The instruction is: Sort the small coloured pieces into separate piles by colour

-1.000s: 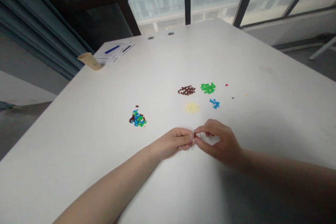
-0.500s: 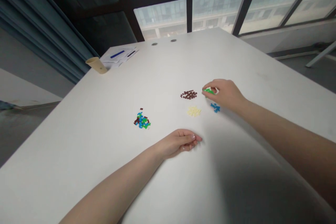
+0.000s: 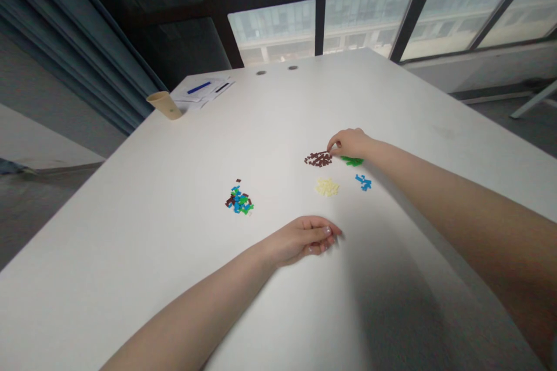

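My right hand point(image 3: 347, 142) reaches to the right edge of a pile of small brown pieces point(image 3: 318, 159), thumb and forefinger pinched together; whatever lies between the tips is too small to make out. Just under that hand is a pile of green pieces point(image 3: 351, 160), partly covered. Blue pieces point(image 3: 364, 182) lie nearer to me, with pale yellow pieces point(image 3: 327, 187) to their left. My left hand point(image 3: 308, 239) rests on its side on the table below the yellow pile, fingers loosely curled and forefinger stretched out, with nothing seen in it.
A mixed heap of brown, blue and green pieces point(image 3: 239, 202) lies left on the white table point(image 3: 152, 203), one brown piece point(image 3: 238, 180) just behind it. A beige cup point(image 3: 165, 105) stands at the far left edge beside papers point(image 3: 213, 93) and a blue pen point(image 3: 199, 88).
My right hand has moved left from the green pile to the edge of the brown pile, its fingertips closing together. My left hand stays in place; the view has shifted slightly.
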The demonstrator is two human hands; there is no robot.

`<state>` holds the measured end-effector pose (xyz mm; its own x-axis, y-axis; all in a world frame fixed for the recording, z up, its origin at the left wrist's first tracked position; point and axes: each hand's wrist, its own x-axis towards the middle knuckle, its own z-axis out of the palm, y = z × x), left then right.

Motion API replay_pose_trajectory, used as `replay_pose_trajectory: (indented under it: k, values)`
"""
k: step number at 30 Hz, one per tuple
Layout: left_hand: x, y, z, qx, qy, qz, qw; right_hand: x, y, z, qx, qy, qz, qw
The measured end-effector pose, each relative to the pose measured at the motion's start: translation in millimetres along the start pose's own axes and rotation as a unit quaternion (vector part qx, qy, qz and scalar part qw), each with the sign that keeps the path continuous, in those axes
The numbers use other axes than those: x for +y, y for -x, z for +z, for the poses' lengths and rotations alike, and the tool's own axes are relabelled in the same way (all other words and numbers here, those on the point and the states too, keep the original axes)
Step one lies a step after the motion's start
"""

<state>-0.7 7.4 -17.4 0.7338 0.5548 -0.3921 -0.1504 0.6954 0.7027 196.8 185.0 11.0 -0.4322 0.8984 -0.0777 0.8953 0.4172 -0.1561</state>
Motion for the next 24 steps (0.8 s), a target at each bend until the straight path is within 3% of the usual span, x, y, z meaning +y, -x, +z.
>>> replay_pose_trajectory:
  k: [7,9,11,13,15,17,19,22,24]
  values:
    - [-3.5,-1.4,1.0,0.007,-0.018,0.018,1.000,-1.5,7.4,-6.3,0.025,0.010,0.010,1.000]
    - [-0.2,0.9,3.4,0.055,-0.072,0.075,0.993,-8.3,16.3,-12.0,0.046,0.011,0.014,0.999]
    - [9.6,6.2,4.6,0.126,-0.174,0.154,0.964,-21.6,33.0,-16.3,0.068,0.000,0.003,0.998]
    - [24.9,14.1,1.1,0.204,-0.312,0.216,0.903,-40.6,58.9,-15.8,0.088,-0.028,-0.036,0.995]
    - [41.9,23.0,-9.6,0.297,-0.465,0.238,0.799,-62.4,91.8,-8.5,0.093,-0.048,-0.083,0.991]
    - [55.8,30.9,-26.9,0.405,-0.616,0.204,0.644,-83.0,126.5,4.6,0.064,-0.044,-0.113,0.991]
    - [63.4,36.2,-47.3,0.486,-0.715,0.121,0.488,-99.0,156.2,20.0,0.047,-0.058,-0.145,0.987]
    - [65.2,39.3,-73.6,0.535,-0.729,0.066,0.423,-111.3,181.5,39.3,0.041,-0.084,-0.159,0.983]
    - [63.9,39.3,-84.7,0.537,-0.738,0.041,0.408,-113.2,184.9,47.5,0.049,-0.095,-0.157,0.982]
